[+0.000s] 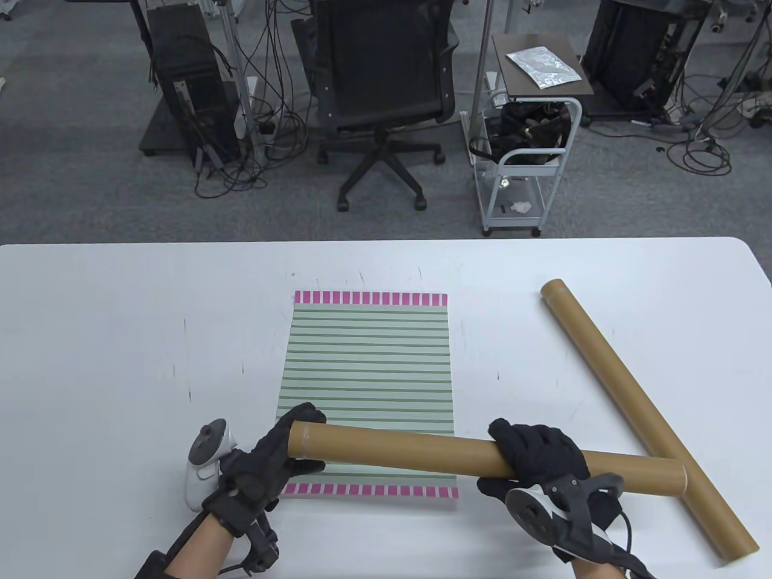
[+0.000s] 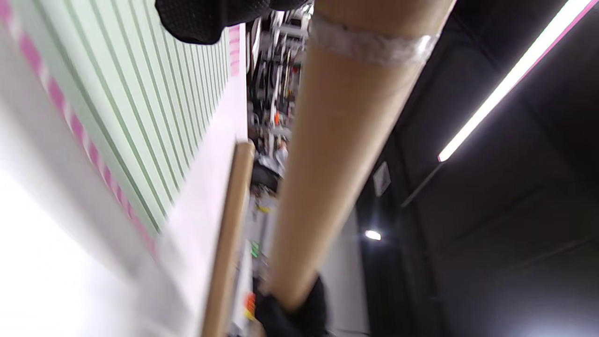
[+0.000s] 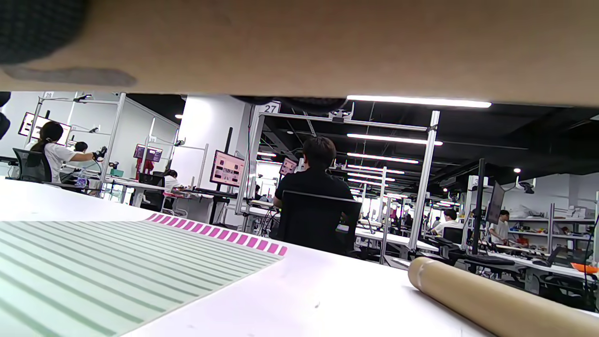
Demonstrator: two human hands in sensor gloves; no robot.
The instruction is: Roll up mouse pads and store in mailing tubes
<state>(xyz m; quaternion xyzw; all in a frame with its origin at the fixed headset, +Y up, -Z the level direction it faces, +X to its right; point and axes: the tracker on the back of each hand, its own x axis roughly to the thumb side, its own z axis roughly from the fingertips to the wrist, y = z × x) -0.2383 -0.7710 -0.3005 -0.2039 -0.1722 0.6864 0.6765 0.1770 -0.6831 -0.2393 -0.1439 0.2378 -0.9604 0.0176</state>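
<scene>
The left hand [image 1: 274, 461] and right hand [image 1: 534, 458] are gripping one cardboard mailing tube [image 1: 410, 449] over the flat striped mouse pad [image 1: 368, 374]. Setting it beside the second tube [image 1: 639, 401] is probably wisest, freeing both hands for rolling.

Grey carpet floor [image 1: 72, 199], black office chair [image 1: 383, 90], white trolley [image 1: 525, 163], ceiling strip lights [image 3: 416, 101]

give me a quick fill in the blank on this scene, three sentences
1. Both gloved hands hold one brown cardboard mailing tube above the ____ end of the green striped mouse pad.
2. The left hand grips that tube at its ____ end.
3. The second cardboard tube lies on the white table, to the pad's ____.

Missing words: near; left; right
</scene>
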